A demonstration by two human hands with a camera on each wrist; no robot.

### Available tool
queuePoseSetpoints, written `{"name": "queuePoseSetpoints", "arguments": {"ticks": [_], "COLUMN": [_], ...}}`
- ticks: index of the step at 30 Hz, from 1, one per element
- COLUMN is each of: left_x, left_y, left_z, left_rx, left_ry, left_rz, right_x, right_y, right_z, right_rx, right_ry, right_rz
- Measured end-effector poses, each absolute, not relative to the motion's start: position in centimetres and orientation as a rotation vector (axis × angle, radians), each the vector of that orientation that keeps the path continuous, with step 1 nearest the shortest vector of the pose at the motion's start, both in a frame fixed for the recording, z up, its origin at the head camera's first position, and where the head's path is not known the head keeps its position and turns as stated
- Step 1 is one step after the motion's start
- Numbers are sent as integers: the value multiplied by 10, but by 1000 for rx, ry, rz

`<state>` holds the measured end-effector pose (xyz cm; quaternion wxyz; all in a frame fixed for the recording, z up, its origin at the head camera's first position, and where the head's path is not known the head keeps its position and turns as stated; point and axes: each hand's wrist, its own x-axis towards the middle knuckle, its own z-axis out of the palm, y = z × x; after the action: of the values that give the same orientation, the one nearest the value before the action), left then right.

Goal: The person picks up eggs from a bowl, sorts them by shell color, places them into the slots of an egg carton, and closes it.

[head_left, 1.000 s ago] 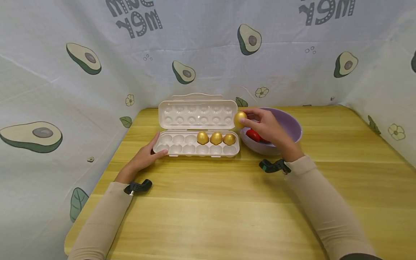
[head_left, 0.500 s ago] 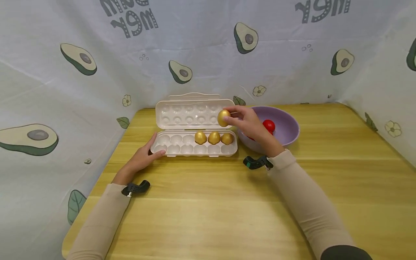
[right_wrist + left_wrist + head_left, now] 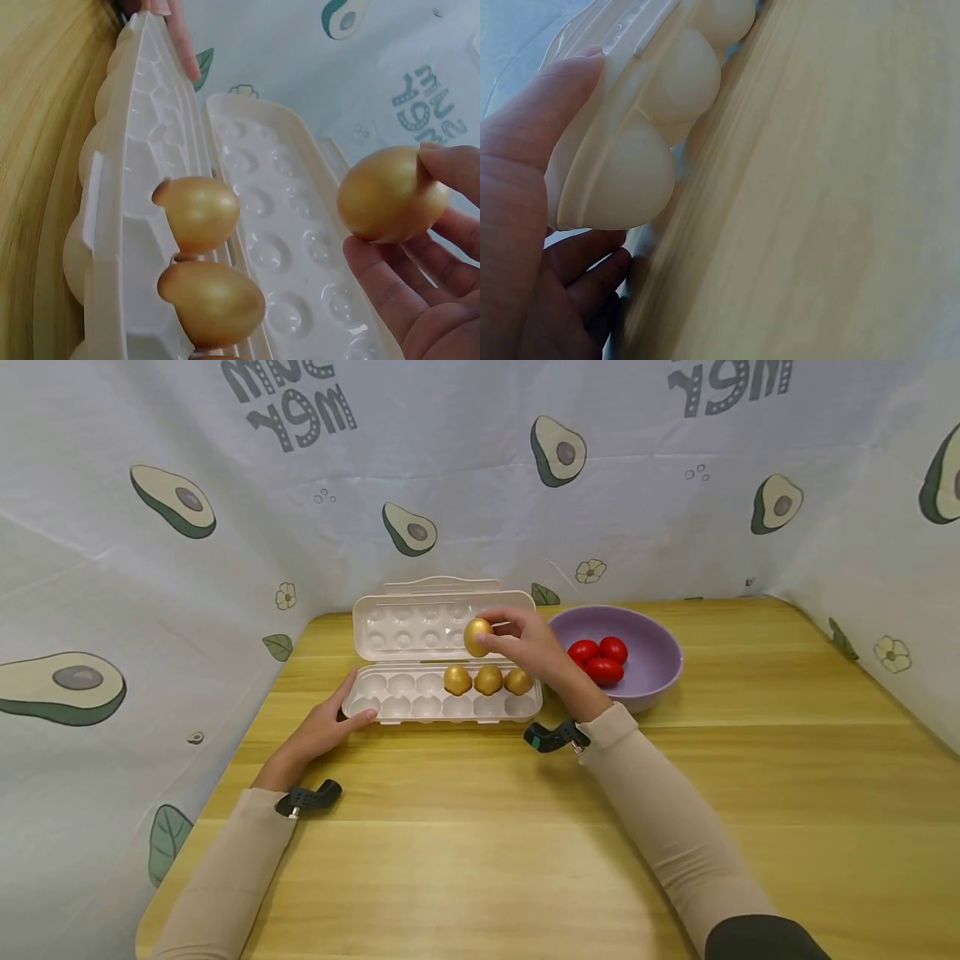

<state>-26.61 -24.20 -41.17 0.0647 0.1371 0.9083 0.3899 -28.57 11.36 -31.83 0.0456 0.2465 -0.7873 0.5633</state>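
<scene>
1. Head view. An egg carton [image 3: 401, 683] rests on the desk [image 3: 480, 827], its lid [image 3: 371, 620] tipped back toward 12 o'clock, presumably so every cup can be reached from above. The left hand [image 3: 321, 727] grasps the carton's 9 o'clock end, probably to steady it. The right hand [image 3: 525, 647] pinches a golden egg [image 3: 477, 637] above the carton, in front of the lid. Three seated eggs [image 3: 488, 679] fill the rear row toward 1 to 2 o'clock. At 3 o'clock stands a purple bowl [image 3: 652, 664], near enough to suggest a short reach; red eggs [image 3: 603, 672] cluster toward its 9 o'clock side.

2. Left wrist view. The thumb [image 3: 566, 90] lies along the carton's front wall, the other fingers around its end; this spread likely resists sliding. Rounded cup undersides [image 3: 626, 176] face the desk.

3. Right wrist view. At 3 o'clock, thumb and fingertips hold the golden egg by its sides, clear of the carton, leaving much of its shell exposed, perhaps for easy release. Seated eggs lie toward 7 o'clock.
</scene>
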Motion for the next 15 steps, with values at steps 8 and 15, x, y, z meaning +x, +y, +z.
{"name": "queuePoseSetpoints", "arguments": {"ticks": [8, 15], "left_x": [-266, -266], "left_y": [-245, -244], "left_z": [-411, -413], "left_rx": [430, 438], "left_ry": [2746, 2747], "left_rz": [1189, 1180], "right_x": [-279, -299], "right_y": [88, 79], "right_z": [-308, -333], "right_rx": [777, 700], "right_ry": [-2389, -2435], "right_rz": [1744, 1779]}}
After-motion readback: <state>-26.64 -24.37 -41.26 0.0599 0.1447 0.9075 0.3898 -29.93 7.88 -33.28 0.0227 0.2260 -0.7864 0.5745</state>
